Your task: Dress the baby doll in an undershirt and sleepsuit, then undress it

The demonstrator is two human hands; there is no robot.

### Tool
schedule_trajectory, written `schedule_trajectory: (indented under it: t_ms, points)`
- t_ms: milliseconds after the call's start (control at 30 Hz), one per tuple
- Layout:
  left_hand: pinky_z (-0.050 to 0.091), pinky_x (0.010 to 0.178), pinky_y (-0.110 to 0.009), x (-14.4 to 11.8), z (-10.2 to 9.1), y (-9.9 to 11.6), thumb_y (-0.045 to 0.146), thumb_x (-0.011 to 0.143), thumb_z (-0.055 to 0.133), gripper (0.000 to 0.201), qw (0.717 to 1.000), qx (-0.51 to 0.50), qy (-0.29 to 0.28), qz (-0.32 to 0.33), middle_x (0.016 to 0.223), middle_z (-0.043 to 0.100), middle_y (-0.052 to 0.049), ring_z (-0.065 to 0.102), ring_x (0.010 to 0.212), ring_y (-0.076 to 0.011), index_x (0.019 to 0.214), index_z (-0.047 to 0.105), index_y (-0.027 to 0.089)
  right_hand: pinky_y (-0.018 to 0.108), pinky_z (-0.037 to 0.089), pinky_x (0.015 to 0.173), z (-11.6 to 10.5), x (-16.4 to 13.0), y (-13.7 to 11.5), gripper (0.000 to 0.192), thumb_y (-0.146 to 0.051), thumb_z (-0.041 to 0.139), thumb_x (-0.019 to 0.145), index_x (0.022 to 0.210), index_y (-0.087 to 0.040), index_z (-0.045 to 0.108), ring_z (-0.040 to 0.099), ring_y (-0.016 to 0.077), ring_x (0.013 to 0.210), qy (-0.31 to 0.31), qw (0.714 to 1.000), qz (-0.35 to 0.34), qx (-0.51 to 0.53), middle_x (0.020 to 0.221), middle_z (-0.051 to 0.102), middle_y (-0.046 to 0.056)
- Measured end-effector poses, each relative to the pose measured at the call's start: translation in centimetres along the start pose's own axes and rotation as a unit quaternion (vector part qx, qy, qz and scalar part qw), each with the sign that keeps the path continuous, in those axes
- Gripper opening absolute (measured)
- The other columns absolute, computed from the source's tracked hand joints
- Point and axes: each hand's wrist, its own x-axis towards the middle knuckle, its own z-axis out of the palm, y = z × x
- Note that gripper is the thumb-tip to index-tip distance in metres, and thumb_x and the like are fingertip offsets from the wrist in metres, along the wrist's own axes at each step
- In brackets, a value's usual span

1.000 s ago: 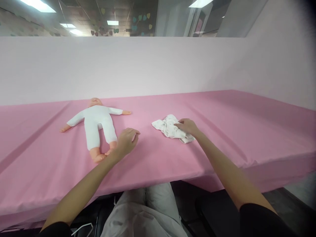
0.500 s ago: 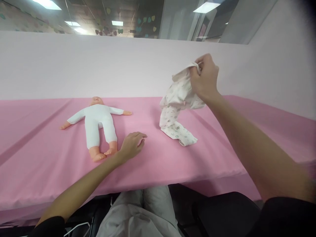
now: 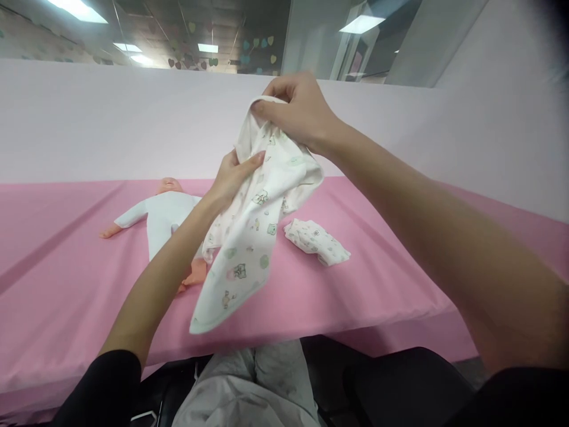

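A white baby garment (image 3: 260,207) with small animal prints hangs in front of me above the table, its lower flap reaching a point at bottom left. My right hand (image 3: 293,110) pinches its top edge. Lower down, my left hand (image 3: 233,178) grips the cloth at its left side, thumb on the front. Behind my left forearm a baby doll (image 3: 162,216) in a white suit lies on its back; one arm and part of its legs are hidden. A second printed cloth piece (image 3: 316,240) lies bunched to the right of the hanging garment.
A pink cloth (image 3: 66,284) covers the table, which meets a white wall (image 3: 111,124) with glass above. My lap is below the front edge, and a black chair (image 3: 404,385) stands at the lower right.
My right hand has carried the garment up and left, away from the other printed piece, which stays on the table. My left hand has risen from the table and taken hold of the garment.
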Motion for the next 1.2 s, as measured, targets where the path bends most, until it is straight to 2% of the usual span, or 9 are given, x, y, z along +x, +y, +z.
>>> schedule_trajectory:
  t_ms: [100, 200, 400, 567, 700, 800, 900, 1033, 1200]
  points:
    - [0.05, 0.089, -0.044, 0.5, -0.9, 1.1, 0.046, 0.078, 0.066, 0.039, 0.999, 0.008, 0.015, -0.027, 0.092, 0.063, -0.007, 0.061, 0.105, -0.0274, 0.101, 0.056, 0.016, 0.026, 0.044, 0.055, 0.1, -0.2, 0.6, 0.025, -0.033, 0.061, 0.079, 0.06, -0.02, 0.051, 0.049, 0.012, 0.058, -0.041, 0.998, 0.045, -0.003, 0.063, 0.05, 0.0]
    - [0.051, 0.084, -0.041, 1.3, -2.2, 1.9, 0.045, 0.078, 0.066, 0.033, 0.998, 0.035, 0.039, -0.018, 0.082, 0.059, -0.005, 0.063, 0.098, -0.0258, 0.089, 0.055, 0.015, 0.028, 0.044, 0.053, 0.0, -0.2, 1.9, 0.031, -0.036, 0.064, 0.077, 0.057, -0.019, 0.049, 0.047, 0.0114, 0.054, -0.074, 0.994, 0.083, -0.012, 0.057, 0.045, -0.001]
    - [0.049, 0.067, -0.031, 3.6, -4.2, 2.2, 0.038, 0.085, 0.058, 0.032, 0.984, 0.161, 0.07, 0.009, 0.065, 0.045, -0.001, 0.061, 0.08, -0.0194, 0.067, 0.046, 0.015, 0.036, 0.049, 0.071, 0.4, 0.8, 5.5, 0.018, -0.027, 0.063, 0.074, 0.063, -0.018, 0.053, 0.055, 0.02, 0.077, -0.048, 0.986, 0.051, -0.152, 0.066, 0.054, 0.004]
    - [0.044, 0.066, -0.027, 5.3, -5.1, 2.5, 0.037, 0.085, 0.058, 0.036, 0.973, 0.205, 0.1, 0.021, 0.06, 0.037, 0.001, 0.055, 0.077, -0.0165, 0.061, 0.04, 0.017, 0.042, 0.049, 0.08, 1.9, 1.5, 9.1, 0.011, -0.027, 0.062, 0.075, 0.071, -0.018, 0.057, 0.056, 0.0248, 0.093, -0.012, 0.981, 0.004, -0.195, 0.08, 0.059, 0.007]
    - [0.042, 0.075, -0.027, 6.6, -7.9, 2.6, 0.032, 0.089, 0.054, 0.037, 0.964, 0.223, 0.147, 0.007, 0.056, 0.03, 0.002, 0.044, 0.077, -0.0125, 0.06, 0.035, 0.02, 0.042, 0.048, 0.084, 2.0, 1.6, 11.3, 0.009, -0.021, 0.064, 0.073, 0.069, -0.014, 0.06, 0.058, 0.0239, 0.092, -0.045, 0.971, 0.068, -0.224, 0.079, 0.058, 0.007]
    - [0.039, 0.079, -0.026, 7.0, -10.5, 2.5, 0.028, 0.091, 0.052, 0.039, 0.949, 0.257, 0.182, 0.009, 0.055, 0.023, 0.002, 0.036, 0.072, -0.0099, 0.059, 0.033, 0.021, 0.042, 0.049, 0.084, 1.0, 1.3, 11.4, 0.007, -0.019, 0.066, 0.071, 0.072, -0.012, 0.064, 0.059, 0.0224, 0.089, -0.065, 0.975, 0.094, -0.188, 0.076, 0.058, 0.006]
    - [0.037, 0.072, -0.026, 6.8, -11.9, 2.2, 0.023, 0.084, 0.062, 0.043, 0.93, 0.287, 0.228, 0.026, 0.055, 0.019, 0.003, 0.036, 0.066, -0.0097, 0.055, 0.03, 0.021, 0.038, 0.049, 0.084, -0.3, 0.8, 10.2, 0.016, -0.02, 0.07, 0.069, 0.08, -0.009, 0.067, 0.058, 0.0201, 0.086, -0.088, 0.97, 0.145, -0.173, 0.078, 0.06, 0.006]
    - [0.033, 0.058, -0.025, 6.4, -11.8, 2.2, 0.021, 0.078, 0.066, 0.044, 0.921, 0.256, 0.293, 0.024, 0.052, 0.021, 0.004, 0.039, 0.059, -0.0102, 0.053, 0.029, 0.021, 0.032, 0.048, 0.084, -1.4, 0.1, 8.5, 0.022, -0.017, 0.068, 0.073, 0.092, -0.006, 0.069, 0.058, 0.0168, 0.086, -0.087, 0.952, 0.216, -0.2, 0.084, 0.064, 0.008]
    - [0.035, 0.055, -0.025, 6.6, -11.2, 3.0, 0.02, 0.082, 0.061, 0.038, 0.936, 0.172, 0.305, -0.04, 0.053, 0.032, 0.004, 0.043, 0.059, -0.01, 0.057, 0.033, 0.021, 0.033, 0.049, 0.083, -2.0, -0.1, 9.3, 0.022, -0.013, 0.062, 0.076, 0.095, -0.005, 0.07, 0.06, 0.0173, 0.086, -0.082, 0.942, 0.202, -0.255, 0.085, 0.065, 0.008]
